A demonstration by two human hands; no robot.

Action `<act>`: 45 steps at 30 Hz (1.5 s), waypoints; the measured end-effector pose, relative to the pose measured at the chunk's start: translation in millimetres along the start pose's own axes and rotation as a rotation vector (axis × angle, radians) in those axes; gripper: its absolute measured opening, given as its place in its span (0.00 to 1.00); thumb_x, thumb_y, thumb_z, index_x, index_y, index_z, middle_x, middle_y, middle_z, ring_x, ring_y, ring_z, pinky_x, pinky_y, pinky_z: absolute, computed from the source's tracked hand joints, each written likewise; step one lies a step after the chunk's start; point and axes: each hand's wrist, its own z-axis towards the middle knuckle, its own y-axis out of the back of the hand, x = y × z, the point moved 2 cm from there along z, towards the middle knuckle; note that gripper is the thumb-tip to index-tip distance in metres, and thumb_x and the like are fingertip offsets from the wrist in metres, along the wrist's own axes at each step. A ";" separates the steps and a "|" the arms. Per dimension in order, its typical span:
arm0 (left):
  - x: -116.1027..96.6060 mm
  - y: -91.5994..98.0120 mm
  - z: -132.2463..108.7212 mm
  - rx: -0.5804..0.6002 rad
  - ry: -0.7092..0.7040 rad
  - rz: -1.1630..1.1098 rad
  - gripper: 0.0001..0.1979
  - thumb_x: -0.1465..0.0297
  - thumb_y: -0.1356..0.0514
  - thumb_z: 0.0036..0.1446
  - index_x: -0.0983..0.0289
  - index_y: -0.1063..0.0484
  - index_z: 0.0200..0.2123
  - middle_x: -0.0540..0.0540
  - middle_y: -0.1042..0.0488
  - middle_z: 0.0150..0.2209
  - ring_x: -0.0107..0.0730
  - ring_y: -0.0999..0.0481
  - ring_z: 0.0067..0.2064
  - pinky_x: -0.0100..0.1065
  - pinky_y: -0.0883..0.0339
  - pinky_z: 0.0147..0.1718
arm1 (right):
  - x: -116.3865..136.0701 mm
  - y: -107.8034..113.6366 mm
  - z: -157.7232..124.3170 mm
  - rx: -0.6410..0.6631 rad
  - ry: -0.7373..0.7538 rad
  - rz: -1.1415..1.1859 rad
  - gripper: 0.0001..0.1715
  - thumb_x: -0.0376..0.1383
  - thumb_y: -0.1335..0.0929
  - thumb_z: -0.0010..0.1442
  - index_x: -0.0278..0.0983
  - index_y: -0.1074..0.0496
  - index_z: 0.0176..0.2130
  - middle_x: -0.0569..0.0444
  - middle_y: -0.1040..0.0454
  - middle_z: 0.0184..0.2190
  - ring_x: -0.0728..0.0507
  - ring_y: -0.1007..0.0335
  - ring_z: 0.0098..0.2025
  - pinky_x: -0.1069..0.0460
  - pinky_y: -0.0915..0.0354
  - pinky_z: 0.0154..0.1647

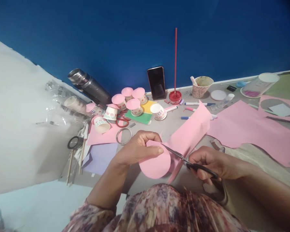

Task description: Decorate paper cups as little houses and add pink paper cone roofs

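My left hand (141,146) pinches a rounded piece of pink paper (156,166) between thumb and fingers, above the table's front. My right hand (211,162) is closed round the black handles of a pair of scissors (180,157). The scissors' blades point left, with their tips at the upper right rim of the rounded piece. A longer strip of pink paper (189,129) stands up behind the blades; whether it is still joined to the rounded piece I cannot tell. A metal ring (124,136) lies just left of my left hand.
Several small paper cups (136,109) with pink tops stand at the back left by a dark flask (89,87). A phone (156,83) leans on the blue wall. Pink sheets (244,125), markers (199,104) and a patterned cup (201,88) lie or stand to the right.
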 end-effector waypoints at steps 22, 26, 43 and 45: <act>-14.8 5.5 1.6 0.099 0.028 0.214 0.13 0.63 0.33 0.54 0.64 0.29 0.25 0.46 0.34 0.24 0.25 0.37 0.28 0.27 0.45 0.27 | 2.5 1.1 0.4 -0.018 -0.018 -0.024 0.34 0.61 0.22 0.48 0.35 0.27 0.29 0.61 0.32 0.17 0.53 0.38 0.18 0.61 0.48 0.14; -15.5 5.1 1.3 0.096 0.036 0.222 0.13 0.64 0.33 0.55 0.64 0.30 0.25 0.46 0.35 0.23 0.24 0.38 0.27 0.27 0.46 0.26 | 2.1 1.7 0.5 -0.017 -0.017 -0.026 0.35 0.63 0.22 0.48 0.35 0.26 0.30 0.60 0.31 0.18 0.54 0.38 0.19 0.61 0.48 0.15; -11.9 8.2 1.9 0.100 0.064 0.266 0.09 0.65 0.34 0.54 0.64 0.27 0.27 0.46 0.34 0.24 0.26 0.37 0.29 0.28 0.45 0.28 | 3.0 1.5 -0.7 -0.019 -0.031 -0.047 0.34 0.61 0.22 0.48 0.34 0.25 0.31 0.61 0.31 0.17 0.55 0.43 0.17 0.61 0.51 0.15; -11.8 8.1 2.2 0.103 0.066 0.264 0.09 0.65 0.34 0.53 0.64 0.26 0.27 0.46 0.34 0.24 0.27 0.36 0.29 0.28 0.44 0.28 | 3.6 1.1 -0.4 -0.018 -0.032 -0.054 0.35 0.62 0.22 0.48 0.34 0.25 0.31 0.60 0.31 0.17 0.55 0.43 0.17 0.60 0.51 0.14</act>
